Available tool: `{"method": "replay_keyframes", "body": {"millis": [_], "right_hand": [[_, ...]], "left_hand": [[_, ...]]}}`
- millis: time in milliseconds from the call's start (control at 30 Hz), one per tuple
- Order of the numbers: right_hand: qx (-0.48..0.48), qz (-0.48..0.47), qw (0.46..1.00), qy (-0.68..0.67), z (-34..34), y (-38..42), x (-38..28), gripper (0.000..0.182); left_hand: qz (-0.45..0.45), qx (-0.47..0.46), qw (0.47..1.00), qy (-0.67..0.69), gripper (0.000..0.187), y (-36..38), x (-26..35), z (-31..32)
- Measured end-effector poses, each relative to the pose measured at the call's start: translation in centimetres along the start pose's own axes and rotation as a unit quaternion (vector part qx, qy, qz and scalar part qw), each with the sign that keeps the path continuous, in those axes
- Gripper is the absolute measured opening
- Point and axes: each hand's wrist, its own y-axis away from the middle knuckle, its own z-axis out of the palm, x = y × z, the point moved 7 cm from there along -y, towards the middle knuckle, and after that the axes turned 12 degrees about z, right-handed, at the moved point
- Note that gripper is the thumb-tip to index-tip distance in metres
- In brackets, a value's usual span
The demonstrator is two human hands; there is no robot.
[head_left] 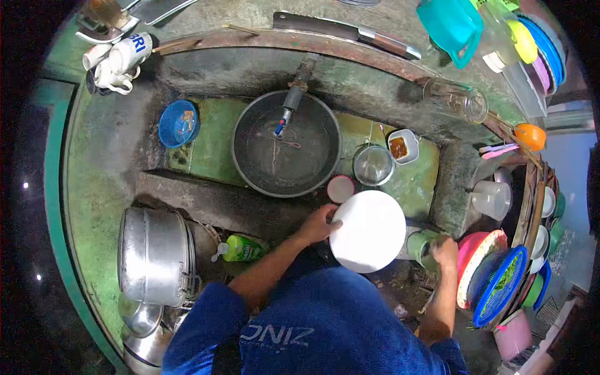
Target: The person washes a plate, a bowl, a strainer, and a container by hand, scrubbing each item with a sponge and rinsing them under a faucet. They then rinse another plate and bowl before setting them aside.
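Note:
My left hand [320,224] grips the left edge of a round white plate [367,231], which is bright and shows no detail on its face. Just right of it, my right hand [445,252] is closed on the side of a green mug [417,244]; the fingers are partly hidden. Ahead of the plate stand a small pink-rimmed cup [340,189] and a metal pot [374,165]. A large dark basin [250,167] sits under a blue-handled tap [280,127], with a thin stream of water falling into it.
A blue bowl with scraps [167,128] and a square container with brown contents [410,139] flank the basin. Big metal pot [147,253] and green soap bottle [236,249] stand left; a blue basket [480,312] stands right. A knife [319,26] lies on the ledge.

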Motion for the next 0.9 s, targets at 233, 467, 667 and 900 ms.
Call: {"method": "replay_keyframes", "body": {"millis": [233,467,667,900], "right_hand": [[0.027,-0.077,0.975,-0.208,-2.9,3.8,-7.8,0.035],[-0.068,-0.026,0.979,-0.189,4.4,4.8,-9.5,0.068],[0.008,-0.033,0.938,-0.344,0.9,0.5,-8.0,0.044],[-0.327,0.038,0.835,-0.440,8.7,-15.1,-14.7,0.024]], "left_hand": [[0.039,0.025,0.994,0.101,0.036,-1.3,-0.6,-1.8],[-0.034,-0.036,0.995,0.088,0.042,0.7,-0.2,-0.1],[0.002,-0.004,0.998,0.069,0.050,0.2,-0.6,0.5],[-0.035,0.097,0.987,0.120,0.044,5.5,1.0,-2.0]]}}
